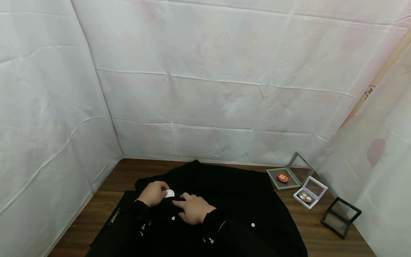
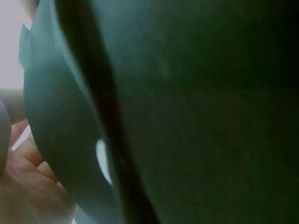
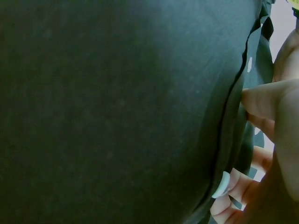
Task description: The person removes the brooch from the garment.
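Note:
A black button-up garment point(image 1: 224, 192) lies spread over the table. In the head view my left hand point(image 1: 153, 193) pinches a white round badge point(image 1: 170, 193) between thumb and fingers, against the cloth. To its right my right hand point(image 1: 194, 208) rests on the garment, index finger stretched toward the badge, holding nothing I can see. A small white button point(image 1: 173, 218) shows just below the hands. The right wrist view is mostly dark cloth point(image 3: 117, 112), with fingers touching the badge point(image 3: 222, 185) at lower right. Blurred cloth point(image 2: 210, 140) fills most of the left wrist view.
On the right of the wooden table point(image 1: 324, 228) stand three lidded display cases: a grey one point(image 1: 293, 186) with a red badge point(image 1: 283, 178), a white one point(image 1: 311, 206) with a patterned badge point(image 1: 304, 196), and a black one point(image 1: 334, 233). White sheets point(image 1: 208, 89) surround the table.

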### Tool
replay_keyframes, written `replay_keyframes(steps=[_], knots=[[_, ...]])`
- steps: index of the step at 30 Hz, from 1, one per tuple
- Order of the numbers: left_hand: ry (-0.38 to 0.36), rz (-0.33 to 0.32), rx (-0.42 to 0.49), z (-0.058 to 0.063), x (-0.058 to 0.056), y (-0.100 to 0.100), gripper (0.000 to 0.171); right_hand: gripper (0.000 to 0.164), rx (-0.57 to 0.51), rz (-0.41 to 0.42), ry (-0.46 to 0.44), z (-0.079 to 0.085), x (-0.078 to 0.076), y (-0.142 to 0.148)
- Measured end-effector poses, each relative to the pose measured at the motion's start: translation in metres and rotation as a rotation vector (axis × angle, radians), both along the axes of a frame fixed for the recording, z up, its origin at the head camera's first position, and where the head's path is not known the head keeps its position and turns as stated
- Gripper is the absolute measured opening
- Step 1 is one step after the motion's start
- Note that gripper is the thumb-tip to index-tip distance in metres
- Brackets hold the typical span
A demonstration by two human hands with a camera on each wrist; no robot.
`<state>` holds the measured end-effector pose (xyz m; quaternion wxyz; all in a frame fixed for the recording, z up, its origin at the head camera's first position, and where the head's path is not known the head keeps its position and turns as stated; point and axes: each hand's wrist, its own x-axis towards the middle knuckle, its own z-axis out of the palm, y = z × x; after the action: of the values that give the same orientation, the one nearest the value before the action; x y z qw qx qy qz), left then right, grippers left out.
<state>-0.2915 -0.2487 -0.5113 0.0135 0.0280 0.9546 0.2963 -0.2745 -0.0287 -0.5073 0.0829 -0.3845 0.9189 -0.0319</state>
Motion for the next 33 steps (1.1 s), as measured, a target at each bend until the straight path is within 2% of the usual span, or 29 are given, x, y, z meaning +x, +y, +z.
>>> replay_keyframes(steps=[9, 13, 18, 23, 28, 33], knots=[[-0.009, 0.0, 0.018, 0.002, 0.003, -0.009, 0.006, 0.05, -0.003, -0.006, -0.019, -0.005, -0.002, 0.0], [0.01, -0.003, 0.04, 0.005, 0.004, -0.008, 0.005, 0.052, -0.049, -0.012, -0.083, 0.003, -0.002, 0.005], [0.052, 0.004, 0.059, 0.008, 0.006, -0.009, 0.005, 0.049, -0.218, -0.052, -0.201, 0.012, -0.005, 0.019], [0.074, 0.034, 0.149, 0.017, 0.009, -0.006, 0.003, 0.046, -0.383, -0.064, -0.243, 0.017, -0.007, 0.04], [0.1, 0.038, 0.278, 0.028, 0.016, 0.012, 0.004, 0.051, -0.54, -0.121, -0.253, 0.024, -0.003, 0.053], [0.131, 0.031, 0.393, 0.036, 0.031, 0.038, 0.003, 0.046, -0.725, -0.19, -0.26, 0.03, 0.007, 0.059]])
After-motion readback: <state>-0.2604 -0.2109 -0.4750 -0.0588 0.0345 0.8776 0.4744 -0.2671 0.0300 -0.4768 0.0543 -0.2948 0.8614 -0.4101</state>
